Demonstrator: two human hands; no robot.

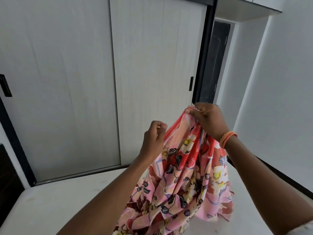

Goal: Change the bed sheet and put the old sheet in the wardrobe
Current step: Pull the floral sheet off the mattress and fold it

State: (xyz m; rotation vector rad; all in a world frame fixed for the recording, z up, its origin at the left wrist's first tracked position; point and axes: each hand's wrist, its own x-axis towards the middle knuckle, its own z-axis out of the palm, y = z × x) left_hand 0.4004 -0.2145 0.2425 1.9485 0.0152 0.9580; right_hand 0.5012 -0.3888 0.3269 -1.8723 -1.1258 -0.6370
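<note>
The right hand (207, 120), with orange bangles (227, 138) at its wrist, is raised in front of the wardrobe and pinches a bunched edge of the pink and red floral cotton sheet (183, 180) between thumb and curled fingers, so that the cloth hangs from that one point in long folds. The left hand (155, 138) is beside the hanging cloth at a lower height, its fingers curled in toward the thumb — whether they nip a hem or only close beside the cloth cannot be told, since the fingertips face away from the camera. Holding the sheet high by one end looks like a way to find its edges and let it fall straight, either to spread it or to fold it; which sheet this is, old or fresh, the view does not settle. The sheet hangs over the bare white mattress (59, 200), toward its right edge, and its lower folds run out of view at the bottom, so it is unclear whether they touch the mattress. Behind stand the pale grey sliding wardrobe doors (67, 73), both drawn closed, each with a small black handle (191, 83) — the left one is cut by the picture's edge. The wardrobe's inside is hidden, and the dark doorway (215, 65) beyond shows nothing clear.
</note>
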